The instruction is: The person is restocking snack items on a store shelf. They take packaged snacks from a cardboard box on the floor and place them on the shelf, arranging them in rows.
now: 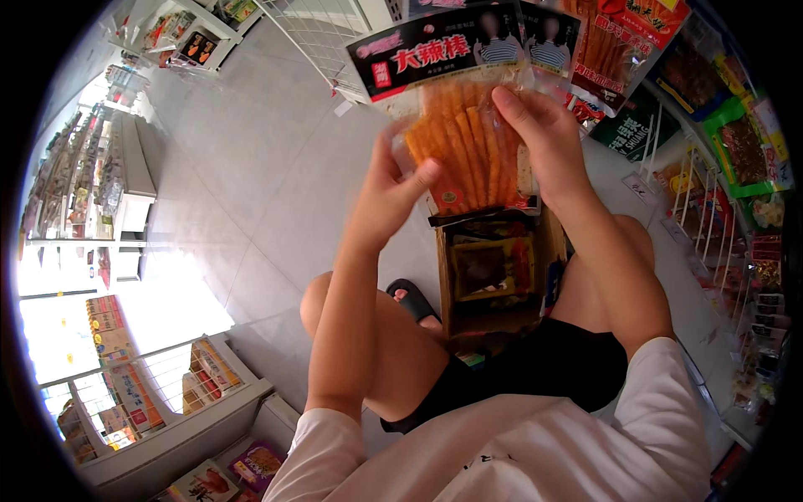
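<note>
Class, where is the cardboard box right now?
In the head view, the cardboard box sits right of centre, below the held snack packet and right of the black sandal.

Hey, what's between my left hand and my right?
The head view shows a packet between them, held by your left hand and right hand.

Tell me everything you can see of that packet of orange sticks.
The packet looks like clear, shiny plastic, with a black printed header above long orange sticks lying side by side. It is slightly tilted, header at the far end. The left hand holds its left side, the right hand its right, near an open cardboard box.
</note>
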`<state>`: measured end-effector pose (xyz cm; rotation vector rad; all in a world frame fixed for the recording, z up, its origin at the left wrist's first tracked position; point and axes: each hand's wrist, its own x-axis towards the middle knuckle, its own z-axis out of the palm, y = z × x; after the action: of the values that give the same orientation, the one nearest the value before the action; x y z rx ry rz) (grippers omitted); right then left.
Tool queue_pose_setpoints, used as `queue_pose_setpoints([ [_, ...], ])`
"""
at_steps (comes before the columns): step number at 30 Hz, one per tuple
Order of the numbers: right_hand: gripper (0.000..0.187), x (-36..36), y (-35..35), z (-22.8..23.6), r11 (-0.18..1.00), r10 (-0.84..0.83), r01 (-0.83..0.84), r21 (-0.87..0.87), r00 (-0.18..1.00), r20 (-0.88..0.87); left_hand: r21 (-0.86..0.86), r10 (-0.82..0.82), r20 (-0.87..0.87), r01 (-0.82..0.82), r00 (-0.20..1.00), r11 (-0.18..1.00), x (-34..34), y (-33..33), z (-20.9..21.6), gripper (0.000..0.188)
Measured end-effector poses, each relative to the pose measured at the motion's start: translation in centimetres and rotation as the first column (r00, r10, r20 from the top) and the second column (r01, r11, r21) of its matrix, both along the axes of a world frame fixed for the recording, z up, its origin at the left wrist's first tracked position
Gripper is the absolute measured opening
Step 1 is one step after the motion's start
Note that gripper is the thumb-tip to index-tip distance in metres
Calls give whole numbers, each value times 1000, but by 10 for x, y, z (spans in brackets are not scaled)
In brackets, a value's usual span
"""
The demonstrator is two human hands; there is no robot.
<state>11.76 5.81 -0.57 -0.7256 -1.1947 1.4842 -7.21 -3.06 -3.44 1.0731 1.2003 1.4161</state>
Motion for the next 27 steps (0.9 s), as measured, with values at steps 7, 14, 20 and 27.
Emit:
queue_pose_setpoints([
  [7, 29, 8, -7, 10, 982, 161, -169, 83, 982, 94, -60, 12, 55, -8, 998, 998, 19, 2, -7, 42],
  [14, 63, 20, -30, 16, 948, 76, -169, 268, 943, 325, 4, 173, 128, -175, 976, 984, 28, 6, -8, 39],
  [20, 44, 38, -51, 35, 969, -44, -38, 245, 947, 318, 62, 26, 206, -39, 978, 997, 44, -1, 10, 55],
  [27, 35, 58, -75, 39, 937, -186, 124, 327, 968, 166, 344, -86, 48, 64, 995, 937, 74, -18, 21, 79],
])
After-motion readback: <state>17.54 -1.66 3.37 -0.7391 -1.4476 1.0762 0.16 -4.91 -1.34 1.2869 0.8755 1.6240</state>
